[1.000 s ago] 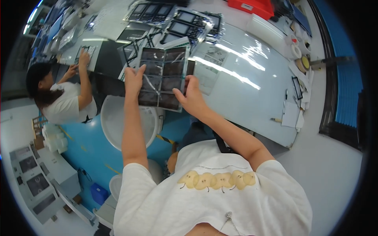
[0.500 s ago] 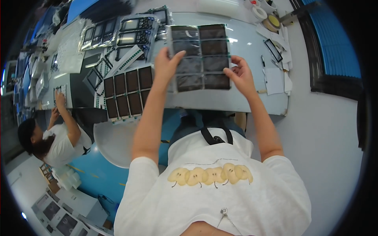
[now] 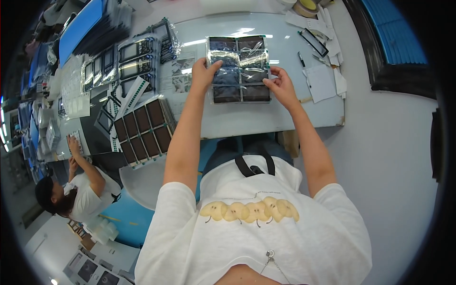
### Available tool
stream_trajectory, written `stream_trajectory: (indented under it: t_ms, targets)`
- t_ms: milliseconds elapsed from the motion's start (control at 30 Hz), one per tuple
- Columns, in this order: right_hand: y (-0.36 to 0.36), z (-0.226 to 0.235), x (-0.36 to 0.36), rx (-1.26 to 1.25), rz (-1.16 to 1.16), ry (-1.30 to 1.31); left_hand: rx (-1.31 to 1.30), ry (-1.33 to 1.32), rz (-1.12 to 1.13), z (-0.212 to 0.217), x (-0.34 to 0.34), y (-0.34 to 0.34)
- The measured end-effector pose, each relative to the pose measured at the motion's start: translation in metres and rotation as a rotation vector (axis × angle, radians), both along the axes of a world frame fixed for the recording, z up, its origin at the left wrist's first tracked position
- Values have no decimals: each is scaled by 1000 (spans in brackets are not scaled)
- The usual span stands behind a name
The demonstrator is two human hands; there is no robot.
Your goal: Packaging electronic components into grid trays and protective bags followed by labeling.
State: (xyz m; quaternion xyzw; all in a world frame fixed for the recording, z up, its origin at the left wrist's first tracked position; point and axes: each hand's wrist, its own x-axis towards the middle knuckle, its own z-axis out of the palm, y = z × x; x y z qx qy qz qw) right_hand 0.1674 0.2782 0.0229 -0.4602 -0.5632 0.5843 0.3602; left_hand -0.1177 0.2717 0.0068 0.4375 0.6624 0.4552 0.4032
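Clear plastic sheet (image 3: 239, 69) pinched both side edges.

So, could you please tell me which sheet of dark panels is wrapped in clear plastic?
The sheet held in both hands; the other dark-panel sheet lies bare at the left.

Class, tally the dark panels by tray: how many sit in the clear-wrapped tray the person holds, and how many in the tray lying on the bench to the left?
Held tray, left hand and right hand at its sides: 8 panels
Bench tray: 8 panels
Total: 16
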Motion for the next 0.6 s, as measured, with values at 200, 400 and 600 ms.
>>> stream_trajectory:
  t_ms: [200, 400, 600]
  targets:
    - [5, -13, -1, -13, 46, -102, -87, 154, 59, -10, 3, -9]
    - [-2, -11, 2, 229, 7, -481, -3, 909, 193, 18, 34, -28]
    - [-41, 26, 12, 547, 284, -624, 446, 733, -474, 17, 31, -101]
